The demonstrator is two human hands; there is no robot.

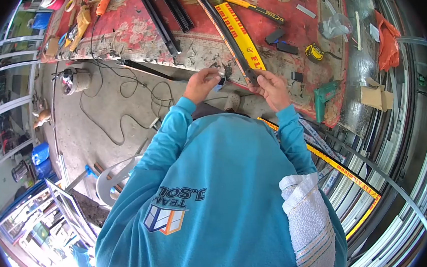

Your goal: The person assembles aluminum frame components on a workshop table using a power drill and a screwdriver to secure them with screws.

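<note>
My right hand (272,89) is closed around the near end of a long dark aluminum profile (226,34), which stretches away from me over the table. Yellow "Fly Aluminum" film (239,31) runs along its right side. To the left, my left hand (202,86) has its thumb and fingers pinched together beside a small dark piece (222,80); whether it grips that piece is hard to tell. A gap separates my left fingers from the profile's end. Right of my right hand, a small black block (297,76) lies on the table cloth.
On the red patterned cloth (201,46) lie two black profiles (157,22), a yellow-handled hammer (251,6), black blocks (281,42), a tape measure (313,52) and a green drill (325,99). Cables (116,111) cross the floor; long metal bars (397,169) fill the right side.
</note>
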